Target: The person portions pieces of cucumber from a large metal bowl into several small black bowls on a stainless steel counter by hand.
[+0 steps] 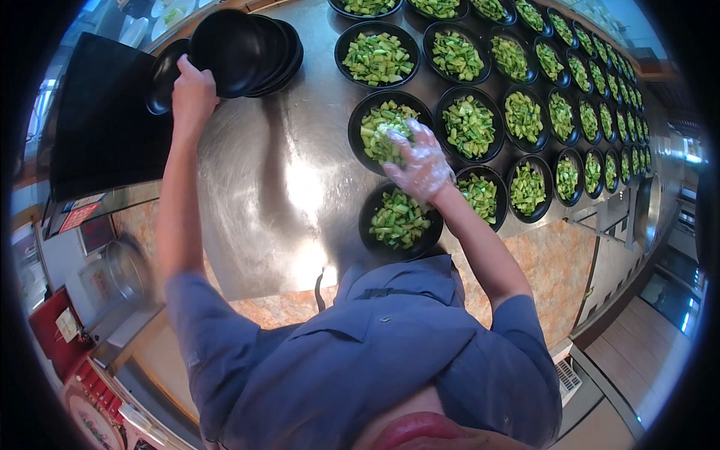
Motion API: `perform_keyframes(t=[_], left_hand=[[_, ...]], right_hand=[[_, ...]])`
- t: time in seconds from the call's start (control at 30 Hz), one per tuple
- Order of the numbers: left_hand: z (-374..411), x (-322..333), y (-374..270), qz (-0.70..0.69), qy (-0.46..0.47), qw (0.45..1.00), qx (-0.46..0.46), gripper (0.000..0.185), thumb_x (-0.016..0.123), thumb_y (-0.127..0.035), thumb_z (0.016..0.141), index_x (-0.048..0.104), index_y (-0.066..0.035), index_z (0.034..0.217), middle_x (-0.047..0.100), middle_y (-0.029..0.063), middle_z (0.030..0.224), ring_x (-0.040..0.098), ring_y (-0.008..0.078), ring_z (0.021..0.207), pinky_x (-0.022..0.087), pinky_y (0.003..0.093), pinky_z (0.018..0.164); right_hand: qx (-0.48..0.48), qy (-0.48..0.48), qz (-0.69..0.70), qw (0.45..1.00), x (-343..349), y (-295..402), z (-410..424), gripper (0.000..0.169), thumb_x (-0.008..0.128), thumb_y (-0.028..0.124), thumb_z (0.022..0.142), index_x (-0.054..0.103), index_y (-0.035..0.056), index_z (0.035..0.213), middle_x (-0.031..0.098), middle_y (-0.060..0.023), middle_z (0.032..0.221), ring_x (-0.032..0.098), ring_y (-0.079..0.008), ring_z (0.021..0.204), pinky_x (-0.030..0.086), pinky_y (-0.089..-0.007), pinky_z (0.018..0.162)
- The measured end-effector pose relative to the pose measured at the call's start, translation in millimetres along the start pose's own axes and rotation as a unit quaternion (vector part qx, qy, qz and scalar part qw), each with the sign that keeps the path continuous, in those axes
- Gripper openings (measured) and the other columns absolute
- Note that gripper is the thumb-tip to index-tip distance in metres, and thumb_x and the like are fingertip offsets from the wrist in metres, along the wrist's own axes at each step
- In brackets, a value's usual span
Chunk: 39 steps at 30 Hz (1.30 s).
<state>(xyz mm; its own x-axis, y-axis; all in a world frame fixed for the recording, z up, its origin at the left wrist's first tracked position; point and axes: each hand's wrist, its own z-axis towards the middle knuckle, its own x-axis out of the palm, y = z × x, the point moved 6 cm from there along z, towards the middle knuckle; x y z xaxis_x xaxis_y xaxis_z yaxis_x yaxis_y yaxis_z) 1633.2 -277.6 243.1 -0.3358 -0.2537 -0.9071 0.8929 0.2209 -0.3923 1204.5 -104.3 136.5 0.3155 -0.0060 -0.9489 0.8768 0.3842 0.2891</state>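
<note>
At the upper left, my bare left hand [194, 93] grips the rim of a black bowl beside a tilted stack of black bowls [281, 56]. Its fingertips are partly hidden, so I cannot tell which bowl they pinch. Another black bowl [162, 84] shows on the hand's left side. My right hand [419, 160] wears a clear plastic glove and reaches over a black bowl [360, 152] of chopped green vegetables [376, 126]. Its fingers touch the pieces on the right side; the palm is hidden. Nearer my body stands another filled bowl [400, 219], close below the right wrist.
Rows of black bowls with the same chopped greens [469, 126] cover the right of the metal table [253, 185]. A black flat panel [107, 118] stands at the left. Glass with pale dishes behind it [169, 17] borders the far edge. A round metal pan [651, 205] lies far right.
</note>
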Motion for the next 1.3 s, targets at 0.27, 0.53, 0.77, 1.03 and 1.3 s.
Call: perform_keyframes(t=[0.27, 0.53, 0.77, 1.03, 1.3], left_hand=[[-75, -31, 35, -0.018, -0.184, 0.982, 0.039, 0.061, 0.055, -0.02, 0.105, 0.031, -0.011, 0.16, 0.072, 0.0299, 0.118, 0.075, 0.0467, 0.092, 0.06, 0.0543, 0.078], [-208, 72, 32, -0.541, -0.001, 0.816, -0.204, 0.046, 0.043, -0.003, 0.102, 0.034, 0.001, 0.147, 0.063, 0.0211, 0.11, 0.064, 0.0211, 0.054, 0.055, 0.0311, 0.048], [-263, 102, -42, -0.588, 0.167, 0.76, -0.219, 0.039, 0.042, -0.003, 0.1, 0.034, 0.0, 0.138, 0.062, 0.0175, 0.098, 0.061, 0.0176, 0.052, 0.053, 0.0281, 0.047], [-310, 123, -79, -0.597, 0.17, 0.754, -0.216, 0.041, 0.042, -0.001, 0.103, 0.033, -0.001, 0.142, 0.063, 0.0178, 0.105, 0.063, 0.0204, 0.054, 0.054, 0.0293, 0.047], [-394, 124, -66, -0.575, 0.118, 0.754, -0.295, 0.031, 0.045, -0.005, 0.104, 0.044, -0.004, 0.134, 0.063, 0.0132, 0.101, 0.06, 0.0182, 0.056, 0.05, 0.0292, 0.044]], right_hand=[[-0.073, 0.008, -0.116, 0.991, 55, -13, 41, 0.043, 0.064, 0.041, 0.099, 0.064, 0.0198, 0.137, 0.06, -0.0218, 0.137, 0.062, -0.0408, 0.119, 0.057, -0.0529, 0.088], [-0.079, 0.011, -0.038, 0.996, 57, -36, 63, 0.022, 0.061, 0.018, 0.097, 0.064, 0.0117, 0.119, 0.067, -0.014, 0.111, 0.072, -0.0348, 0.089, 0.062, -0.0466, 0.069], [-0.062, -0.106, 0.084, 0.989, -30, 36, 80, 0.012, 0.063, 0.013, 0.102, 0.062, 0.0111, 0.113, 0.066, -0.013, 0.101, 0.071, -0.037, 0.086, 0.06, -0.0481, 0.068], [-0.04, -0.173, 0.099, 0.979, -82, -24, 33, 0.028, 0.065, 0.027, 0.101, 0.069, 0.0097, 0.123, 0.072, -0.0153, 0.108, 0.072, -0.0354, 0.096, 0.061, -0.0467, 0.082], [-0.003, 0.053, -0.112, 0.992, 16, -208, 13, 0.052, 0.055, 0.058, 0.1, 0.067, 0.0259, 0.139, 0.056, -0.0185, 0.147, 0.054, -0.0391, 0.133, 0.042, -0.0531, 0.113]])
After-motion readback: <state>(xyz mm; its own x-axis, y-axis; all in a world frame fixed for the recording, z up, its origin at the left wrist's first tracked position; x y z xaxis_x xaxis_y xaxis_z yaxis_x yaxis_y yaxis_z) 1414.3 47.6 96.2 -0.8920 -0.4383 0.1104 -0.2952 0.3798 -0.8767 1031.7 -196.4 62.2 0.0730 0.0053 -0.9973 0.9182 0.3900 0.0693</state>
